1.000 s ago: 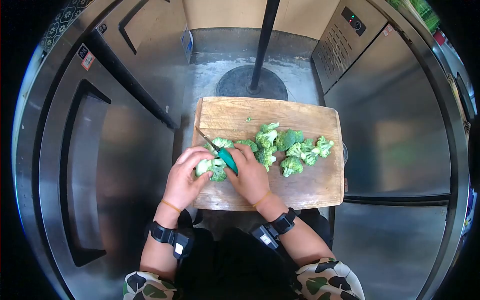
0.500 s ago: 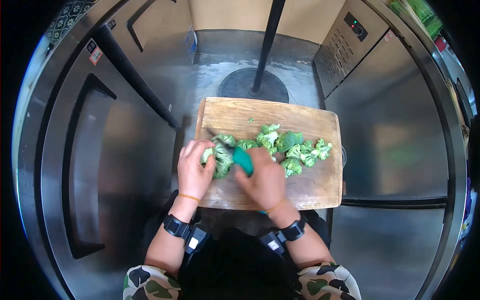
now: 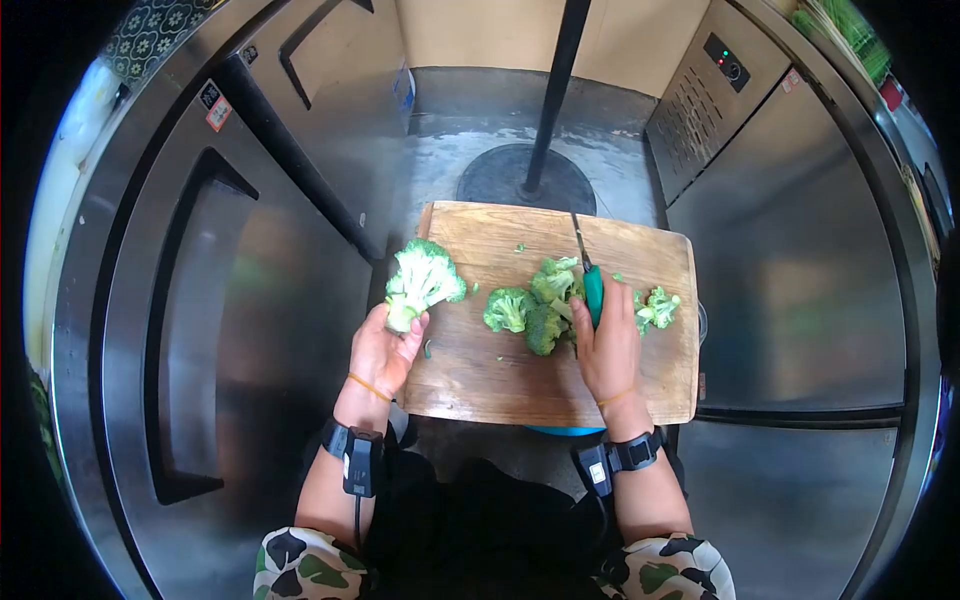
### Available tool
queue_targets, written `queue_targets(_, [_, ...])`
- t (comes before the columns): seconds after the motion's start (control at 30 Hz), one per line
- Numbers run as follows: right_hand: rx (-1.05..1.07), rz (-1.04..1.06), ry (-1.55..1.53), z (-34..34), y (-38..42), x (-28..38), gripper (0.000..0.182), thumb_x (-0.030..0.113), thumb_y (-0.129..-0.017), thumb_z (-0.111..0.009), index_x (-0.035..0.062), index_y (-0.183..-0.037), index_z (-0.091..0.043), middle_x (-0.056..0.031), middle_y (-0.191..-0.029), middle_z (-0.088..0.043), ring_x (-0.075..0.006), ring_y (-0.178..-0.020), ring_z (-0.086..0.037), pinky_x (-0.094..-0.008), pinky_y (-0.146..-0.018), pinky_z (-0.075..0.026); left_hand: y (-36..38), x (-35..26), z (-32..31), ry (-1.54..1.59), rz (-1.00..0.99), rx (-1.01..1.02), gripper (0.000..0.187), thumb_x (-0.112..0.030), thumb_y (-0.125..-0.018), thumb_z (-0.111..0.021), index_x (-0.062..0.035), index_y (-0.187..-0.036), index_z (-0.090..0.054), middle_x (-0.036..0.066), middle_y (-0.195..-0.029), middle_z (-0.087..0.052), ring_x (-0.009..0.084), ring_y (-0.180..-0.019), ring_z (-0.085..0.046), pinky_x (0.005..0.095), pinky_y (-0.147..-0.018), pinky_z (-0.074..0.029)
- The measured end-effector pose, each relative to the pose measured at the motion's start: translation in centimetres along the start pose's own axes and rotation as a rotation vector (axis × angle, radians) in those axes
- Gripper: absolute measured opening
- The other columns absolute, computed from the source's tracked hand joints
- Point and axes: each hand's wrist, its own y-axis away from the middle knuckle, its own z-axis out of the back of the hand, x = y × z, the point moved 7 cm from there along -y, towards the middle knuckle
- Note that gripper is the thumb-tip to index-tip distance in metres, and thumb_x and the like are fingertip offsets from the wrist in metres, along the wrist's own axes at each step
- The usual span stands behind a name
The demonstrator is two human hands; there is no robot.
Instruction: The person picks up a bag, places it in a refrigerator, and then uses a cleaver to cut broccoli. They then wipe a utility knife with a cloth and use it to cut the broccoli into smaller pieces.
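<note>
My left hand (image 3: 383,350) grips a large piece of broccoli (image 3: 424,276) by its pale stalk, florets upward, over the left edge of the wooden cutting board (image 3: 480,380). In my right hand (image 3: 609,350) is a knife (image 3: 594,292) with a green handle, its thin dark blade pointing away from me. Cut broccoli florets (image 3: 543,326) lie in a cluster just left of the right hand, and some of them touch it. Another floret (image 3: 657,308) sits at the board's right side, partly behind the fingers. Small green crumbs dot the wood.
Steel refrigerator doors stand close on the left (image 3: 290,300) and right (image 3: 800,260). Beyond the board, a black pole (image 3: 556,90) rises from a round base (image 3: 490,178) on the floor. Something blue (image 3: 565,431) shows beneath the board's near edge.
The left hand has lifted its broccoli off the board and turned it stalk-down. My right hand has moved right with the knife, away from that piece and in among the cut florets.
</note>
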Motion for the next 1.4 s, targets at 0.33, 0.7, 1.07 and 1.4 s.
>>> queue_targets(0.33, [0.58, 0.256, -0.113, -7.9, 5.8, 4.8, 0.037, 0.039, -0.097, -0.05, 0.0067, -0.115, -0.042, -0.0224, -0.08, -0.065, -0.0418, -0.065, -0.063, -0.0507, -0.056, -0.05, 0.9, 0.2, -1.3, -0.192, -0.088, 0.059, 0.02, -0.021, -0.099, -0.045, -0.0089, -0.11, -0.056, 0.011, -0.1, -0.059, 0.0196, -0.076, -0.057, 0.0259, -0.06, -0.049])
queue_targets(0.7, [0.634, 0.201, -0.066, -8.8, 6.1, 5.2, 0.033, 0.038, -0.098, -0.048, 0.0059, -0.104, -0.042, -0.022, -0.065, -0.061, -0.0425, -0.06, -0.061, -0.0528, -0.053, -0.048, 2.1, -0.3, -2.1, -0.216, -0.089, 0.08, 0.021, -0.021, -0.099, -0.044, -0.0076, -0.109, -0.057, 0.011, -0.099, -0.059, 0.0182, -0.073, -0.055, 0.0249, -0.057, -0.044])
queue_targets(1.07, [0.702, 0.088, -0.052, -11.0, 6.7, 4.8, 0.033, 0.035, -0.098, -0.048, 0.0044, -0.104, -0.04, -0.0243, -0.07, -0.063, -0.0441, -0.064, -0.062, -0.0541, -0.057, -0.048, 2.7, 0.0, -2.4, -0.306, -0.123, 0.044, 0.02, -0.019, -0.097, -0.046, -0.0062, -0.108, -0.057, 0.01, -0.095, -0.061, 0.0171, -0.072, -0.055, 0.0249, -0.056, -0.043])
queue_targets(1.4, [0.732, 0.075, -0.07, -8.2, 5.5, 4.5, 0.037, 0.032, -0.095, -0.056, 0.0051, -0.117, -0.046, -0.0223, -0.072, -0.062, -0.0445, -0.069, -0.061, -0.0511, -0.061, -0.047, 2.8, 0.9, -3.4, -0.327, -0.114, -0.003, 0.02, -0.02, -0.098, -0.047, -0.0079, -0.109, -0.059, 0.007, -0.099, -0.061, 0.0139, -0.075, -0.056, 0.0238, -0.057, -0.043])
